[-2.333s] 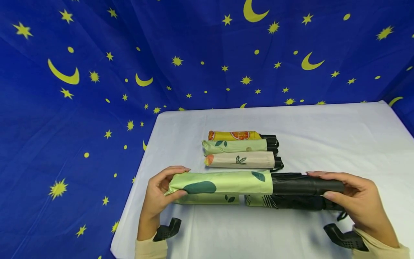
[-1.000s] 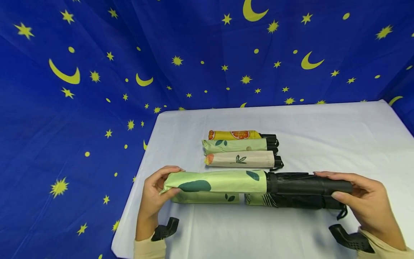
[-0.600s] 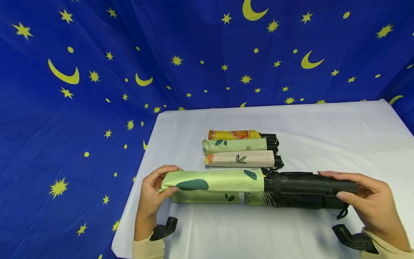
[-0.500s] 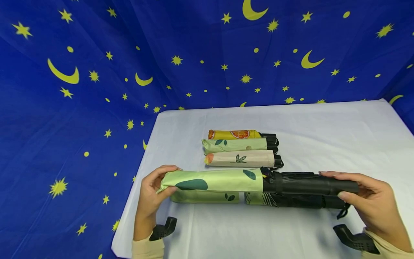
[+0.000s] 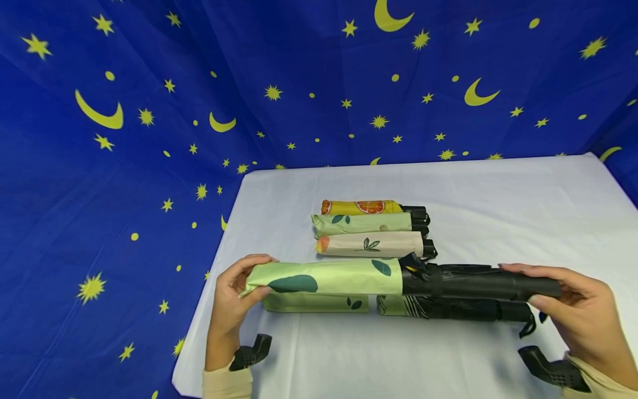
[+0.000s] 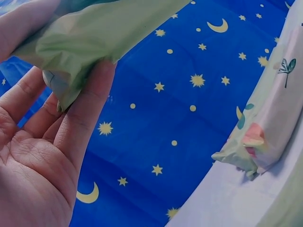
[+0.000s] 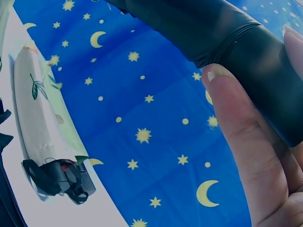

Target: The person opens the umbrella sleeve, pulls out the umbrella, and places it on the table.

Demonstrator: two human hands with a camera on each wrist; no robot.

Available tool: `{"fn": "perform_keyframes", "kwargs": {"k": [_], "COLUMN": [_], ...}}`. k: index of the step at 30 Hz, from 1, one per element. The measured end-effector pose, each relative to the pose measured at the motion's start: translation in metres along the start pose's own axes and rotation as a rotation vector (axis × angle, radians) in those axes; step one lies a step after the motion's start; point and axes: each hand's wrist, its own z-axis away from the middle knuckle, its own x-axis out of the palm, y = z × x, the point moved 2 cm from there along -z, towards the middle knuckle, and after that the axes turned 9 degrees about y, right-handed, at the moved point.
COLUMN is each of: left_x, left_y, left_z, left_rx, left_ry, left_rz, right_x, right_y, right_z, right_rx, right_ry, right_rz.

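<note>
My left hand point(image 5: 238, 299) pinches the tapered closed end of a light green umbrella sleeve point(image 5: 344, 278) with dark green leaf prints. Out of its right-hand mouth sticks a folded black umbrella point(image 5: 463, 281), a small strap loop poking up at the mouth. My right hand point(image 5: 578, 310) grips the umbrella's handle end, thumb below and fingers above. In the left wrist view the sleeve's crumpled tip point(image 6: 71, 61) lies between thumb and fingers. The right wrist view shows fingers on the smooth black handle point(image 7: 265, 71). Both hands hold these level above the table.
Beneath the held umbrella lie a second green sleeve point(image 5: 319, 303) and a folded black umbrella point(image 5: 448, 309) with a green patterned end. Farther back, three sleeved umbrellas lie in a row: yellow with orange slices point(image 5: 361, 208), pale green point(image 5: 364, 224) and cream point(image 5: 374, 245). White cloth point(image 5: 523, 205) covers the table.
My right hand has moved right with the black umbrella, and more of it shows outside the sleeve. My left hand and the sleeve have shifted slightly left. The strap loop has appeared at the mouth.
</note>
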Motion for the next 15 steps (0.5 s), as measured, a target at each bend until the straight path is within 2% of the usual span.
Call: {"fn": "perform_keyframes", "kwargs": {"k": [7, 11, 15], "left_x": [-0.004, -0.009, -0.017], "left_y": [-0.002, -0.003, -0.008], "left_z": [0.002, 0.004, 0.005], "left_rx": [-0.013, -0.03, -0.08], "left_ry": [0.021, 0.062, 0.12], "left_rz": [0.006, 0.035, 0.068], "right_x": [-0.001, -0.008, -0.021], "right_y": [-0.001, -0.002, -0.002], "right_z": [0.003, 0.004, 0.005], "right_rx": [0.022, 0.023, 0.034], "right_ry": [0.026, 0.033, 0.041], "right_rz": [0.063, 0.074, 0.072]}}
